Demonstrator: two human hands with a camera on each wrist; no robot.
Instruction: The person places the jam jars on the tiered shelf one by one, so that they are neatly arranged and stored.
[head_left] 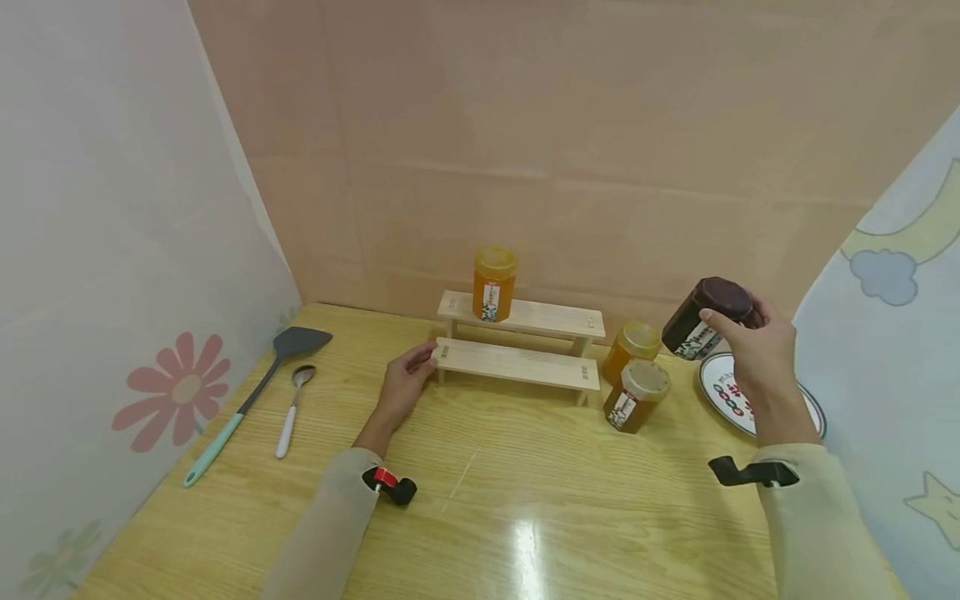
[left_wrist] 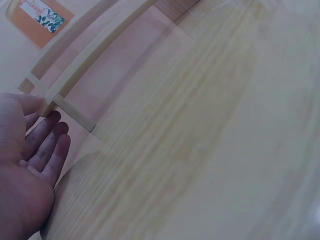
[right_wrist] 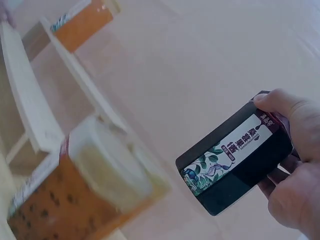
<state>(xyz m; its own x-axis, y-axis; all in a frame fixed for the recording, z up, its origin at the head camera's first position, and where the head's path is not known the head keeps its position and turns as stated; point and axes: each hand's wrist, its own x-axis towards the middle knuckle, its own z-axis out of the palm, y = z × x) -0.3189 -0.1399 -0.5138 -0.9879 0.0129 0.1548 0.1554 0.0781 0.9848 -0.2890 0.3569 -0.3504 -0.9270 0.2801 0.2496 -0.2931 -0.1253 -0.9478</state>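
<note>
My right hand (head_left: pixel 765 350) grips a dark jam jar (head_left: pixel 708 317) by its lid end, holding it tilted in the air at the right. Its white label with a plant picture (right_wrist: pixel 227 152) faces the right wrist camera. At the left end of a two-step wooden display rack (head_left: pixel 517 364), my left hand (head_left: pixel 405 383) holds the lower board's end, thumb and fingertips right at the edge. An amber jar (head_left: pixel 495 287) with a yellow lid stands on the upper step. Two more jars, an amber one (head_left: pixel 617 354) and a browner one (head_left: pixel 636 398), stand beside the rack's right end.
A white plate (head_left: pixel 720 379) with red and green print lies at the right, partly behind my right hand and wrist. On the left lie a spatula (head_left: pixel 255 396) with a mint handle and a spoon (head_left: pixel 292 408). Cloth-covered walls (head_left: pixel 525 150) enclose the wooden table (head_left: pixel 465 517).
</note>
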